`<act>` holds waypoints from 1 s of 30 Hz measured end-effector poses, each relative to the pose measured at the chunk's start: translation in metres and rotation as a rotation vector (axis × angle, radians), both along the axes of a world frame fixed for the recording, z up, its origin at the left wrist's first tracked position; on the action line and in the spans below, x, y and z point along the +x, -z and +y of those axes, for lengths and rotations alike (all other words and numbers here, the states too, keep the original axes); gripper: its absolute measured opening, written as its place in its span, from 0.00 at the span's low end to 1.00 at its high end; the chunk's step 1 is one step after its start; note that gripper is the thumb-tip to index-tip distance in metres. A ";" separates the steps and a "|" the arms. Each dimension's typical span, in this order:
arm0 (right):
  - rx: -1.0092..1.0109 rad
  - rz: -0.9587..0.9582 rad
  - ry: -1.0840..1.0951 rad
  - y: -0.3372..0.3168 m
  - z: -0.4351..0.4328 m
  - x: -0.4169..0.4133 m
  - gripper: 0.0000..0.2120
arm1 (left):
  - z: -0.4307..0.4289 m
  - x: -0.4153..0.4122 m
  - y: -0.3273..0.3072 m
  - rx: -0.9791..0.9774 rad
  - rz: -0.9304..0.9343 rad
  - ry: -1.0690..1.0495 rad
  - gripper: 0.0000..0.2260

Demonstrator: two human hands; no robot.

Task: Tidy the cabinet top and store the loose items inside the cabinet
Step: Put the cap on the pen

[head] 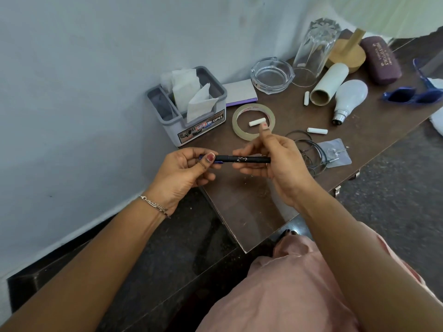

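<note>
Pen (pixel 249 159) lies horizontal at frame centre; left hand (pixel 182 176) pinches its blue end, right hand (pixel 275 164) grips the black barrel.

The brown worktop (pixel 239 195) carries a tape roll (pixel 235 122) with a chalk stick (pixel 257 121) lying inside its ring. Left of the tape roll stands a grey organiser box (pixel 191 130). Behind the tape roll lie a notepad (pixel 241 92) and a glass ashtray (pixel 272 74). To its right lie a second chalk stick (pixel 317 130), a white tube (pixel 328 83) and a bulb (pixel 348 99).
</note>
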State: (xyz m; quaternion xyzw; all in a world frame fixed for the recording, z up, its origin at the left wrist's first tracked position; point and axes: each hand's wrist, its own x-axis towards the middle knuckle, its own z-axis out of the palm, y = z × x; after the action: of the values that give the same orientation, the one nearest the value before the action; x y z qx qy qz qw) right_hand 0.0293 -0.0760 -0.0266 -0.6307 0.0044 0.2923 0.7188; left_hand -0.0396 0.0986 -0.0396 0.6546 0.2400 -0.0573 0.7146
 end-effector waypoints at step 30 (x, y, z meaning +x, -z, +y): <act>-0.785 -0.943 -0.207 0.040 -0.003 0.006 0.07 | 0.006 0.015 0.028 0.304 -0.088 -0.172 0.06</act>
State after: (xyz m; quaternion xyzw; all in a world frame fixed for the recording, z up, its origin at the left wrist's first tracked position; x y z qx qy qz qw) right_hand 0.0353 -0.0795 -0.0669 -0.9064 -0.2674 0.0269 0.3258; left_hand -0.0250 0.1043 -0.0678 0.7338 0.2697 0.0697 0.6196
